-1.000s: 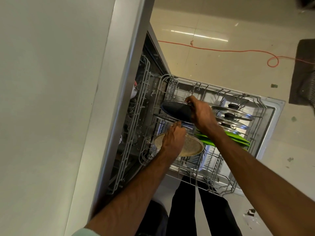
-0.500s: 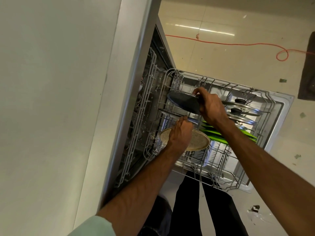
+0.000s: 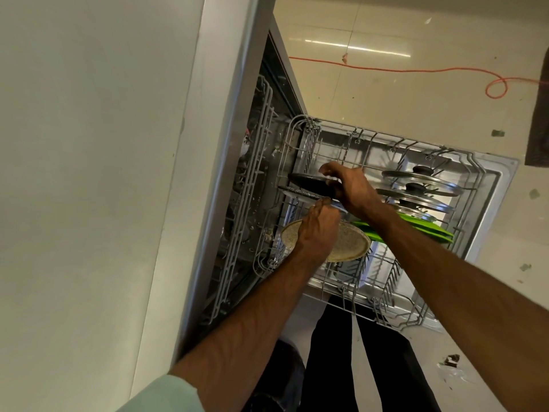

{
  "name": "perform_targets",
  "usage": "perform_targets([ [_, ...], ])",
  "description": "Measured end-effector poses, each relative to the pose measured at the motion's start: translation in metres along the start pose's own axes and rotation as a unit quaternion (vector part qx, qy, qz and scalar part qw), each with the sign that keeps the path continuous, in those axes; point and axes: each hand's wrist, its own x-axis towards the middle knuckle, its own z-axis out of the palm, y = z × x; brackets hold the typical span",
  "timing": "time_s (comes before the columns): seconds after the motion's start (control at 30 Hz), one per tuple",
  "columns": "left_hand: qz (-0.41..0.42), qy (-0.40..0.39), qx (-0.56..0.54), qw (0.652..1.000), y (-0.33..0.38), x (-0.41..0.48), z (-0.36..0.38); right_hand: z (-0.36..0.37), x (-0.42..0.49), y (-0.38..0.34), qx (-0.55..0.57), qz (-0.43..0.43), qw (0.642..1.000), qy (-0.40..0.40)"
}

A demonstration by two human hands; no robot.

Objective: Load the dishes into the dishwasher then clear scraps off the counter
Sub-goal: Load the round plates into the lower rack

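Observation:
The dishwasher's lower rack (image 3: 383, 315) is pulled out over the open door. My right hand (image 3: 349, 187) grips a dark plate (image 3: 309, 185) by its rim, standing it on edge near the rack's left end. Just below, my left hand (image 3: 319, 227) pinches a second thin plate (image 3: 297, 194) that stands on edge beside the dark one. A beige speckled plate (image 3: 350, 245) leans in the rack under my left hand. Three glass lids (image 3: 421, 188) stand at the rack's right, with green boards (image 3: 416, 228) in front of them.
A pale counter (image 3: 83, 173) fills the left side, its steel edge running beside the dishwasher. The upper rack (image 3: 252, 185) sits inside the machine. An orange cable (image 3: 416, 71) crosses the tiled floor. Scraps (image 3: 450, 361) lie on the floor at lower right. My legs stand below the rack.
The dark plate has tipped from a slanted hold to standing more on edge and lower in the rack. My left hand has stayed at the thin plate beside it.

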Motion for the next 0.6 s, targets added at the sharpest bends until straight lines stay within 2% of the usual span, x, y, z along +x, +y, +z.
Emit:
perform_targets([
  [0.2,0.006,-0.015,-0.008,1.0,-0.002,0.005,-0.001,-0.016,-0.028,-0.003,0.087,0.051,0.989,0.105],
  [0.27,0.018,-0.032,-0.001,0.999,-0.005,0.011,-0.002,-0.021,-0.05,0.003,0.118,0.09,0.986,0.07],
  [0.37,0.011,-0.045,-0.038,0.998,-0.008,0.021,-0.009,-0.025,-0.086,0.016,0.128,0.14,0.979,-0.076],
  [0.4,0.013,-0.049,-0.044,0.998,-0.009,0.026,-0.01,-0.024,-0.095,0.023,0.106,0.136,0.98,-0.094],
  [0.5,0.002,-0.082,-0.074,0.994,-0.007,0.037,-0.019,-0.026,-0.103,0.035,0.019,0.101,0.993,-0.054],
  [0.6,0.009,-0.106,-0.086,0.991,-0.01,0.051,-0.027,-0.045,-0.097,0.029,0.012,0.061,0.998,-0.008],
])
